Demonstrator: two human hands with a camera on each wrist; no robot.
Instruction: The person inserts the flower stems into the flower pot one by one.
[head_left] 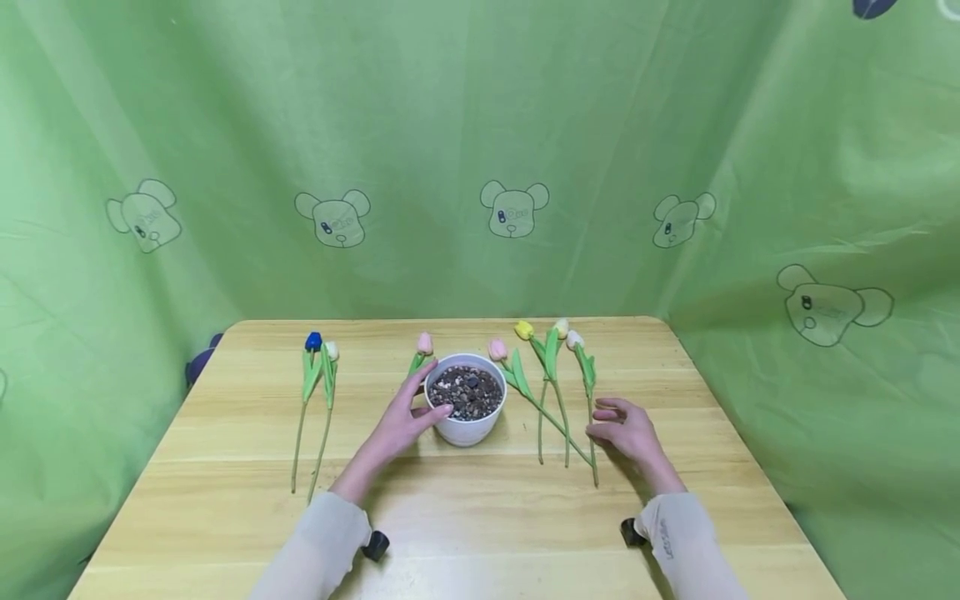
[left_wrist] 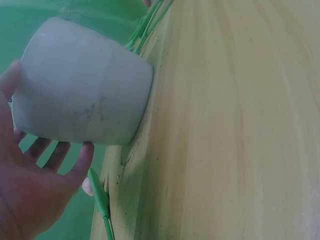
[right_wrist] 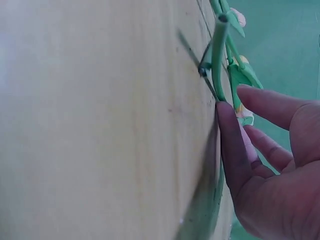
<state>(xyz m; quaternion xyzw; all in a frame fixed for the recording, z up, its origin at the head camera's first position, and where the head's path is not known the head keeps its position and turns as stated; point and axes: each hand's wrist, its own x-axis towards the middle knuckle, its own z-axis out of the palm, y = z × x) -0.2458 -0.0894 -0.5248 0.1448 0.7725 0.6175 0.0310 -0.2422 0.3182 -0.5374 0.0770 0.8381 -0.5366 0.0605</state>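
Note:
A white flower pot [head_left: 465,431] filled with dark, gritty soil [head_left: 468,392] stands mid-table. My left hand [head_left: 400,422] holds it from the left, thumb at the near rim and fingers spread along its side. Just behind that hand lies a pink tulip [head_left: 424,342], its stem hidden. On the right, my right hand [head_left: 630,429] is at the stem of the rightmost white tulip [head_left: 575,339]. In the right wrist view, the index finger lies against a green stem [right_wrist: 218,60], while the thumb stands apart from it.
Right of the pot lie a pink tulip [head_left: 498,349], a yellow tulip [head_left: 524,330] and another white tulip [head_left: 561,327], some stems crossing. A blue tulip [head_left: 313,341] and a white one lie at left. Green curtain [head_left: 420,267] surrounds the wooden table [head_left: 495,533].

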